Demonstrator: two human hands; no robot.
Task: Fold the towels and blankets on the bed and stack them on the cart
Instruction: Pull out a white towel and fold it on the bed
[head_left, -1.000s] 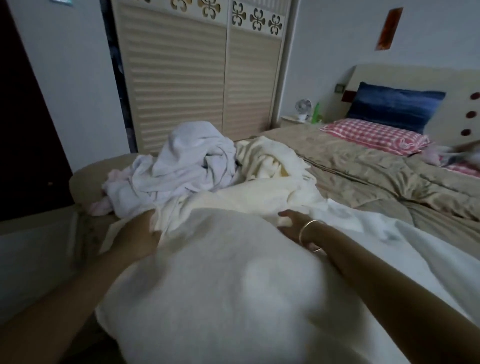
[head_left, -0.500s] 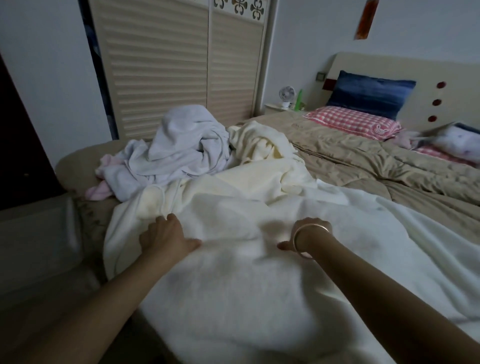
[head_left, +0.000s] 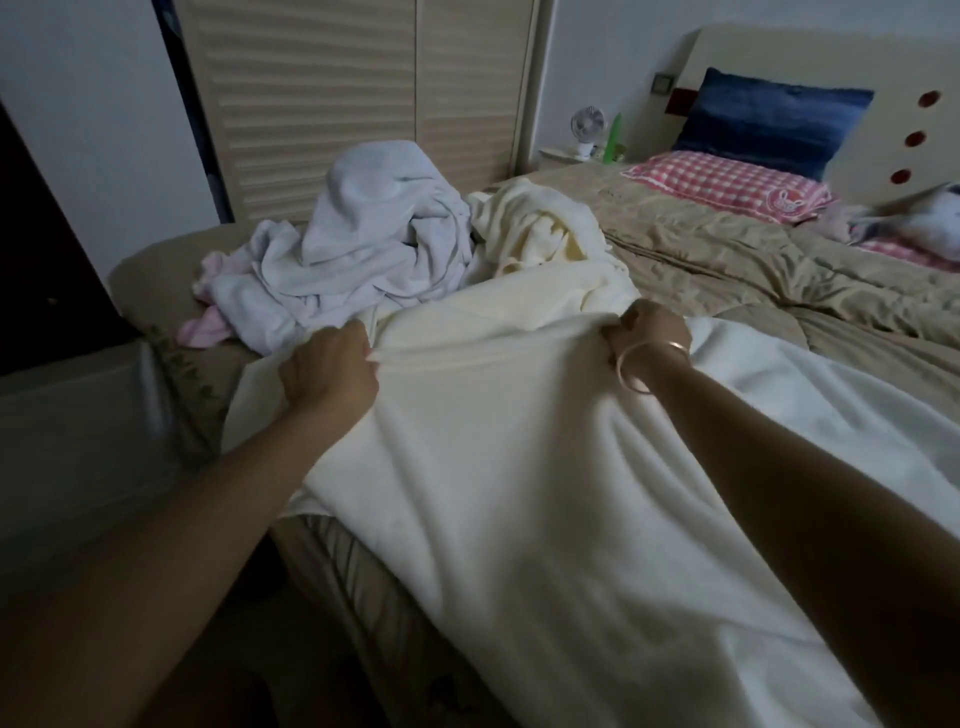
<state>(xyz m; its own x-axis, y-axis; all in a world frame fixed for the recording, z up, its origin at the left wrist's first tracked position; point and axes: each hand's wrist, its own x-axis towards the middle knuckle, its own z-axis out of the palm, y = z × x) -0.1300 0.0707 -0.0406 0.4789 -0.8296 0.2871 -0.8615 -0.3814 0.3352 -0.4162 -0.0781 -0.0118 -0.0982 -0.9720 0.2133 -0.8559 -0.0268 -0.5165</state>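
Head camera: the left hand (head_left: 327, 370) curls its fingers round the raised edge of the cream blanket (head_left: 519, 467). The right hand (head_left: 650, 332), a bangle (head_left: 635, 366) on its wrist, pinches the same edge further right. The blanket drapes from both hands toward the viewer, over the bed (head_left: 727, 260). Just beyond the left hand lies a crumpled white towel (head_left: 374, 234), and beyond the right hand a cream towel (head_left: 540, 228). Far past the right hand sit a checked pillow (head_left: 727, 182) and a blue pillow (head_left: 769, 119).

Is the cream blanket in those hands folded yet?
Not folded: the cream blanket lies spread over the bed, left hand and right hand gripping its edge.
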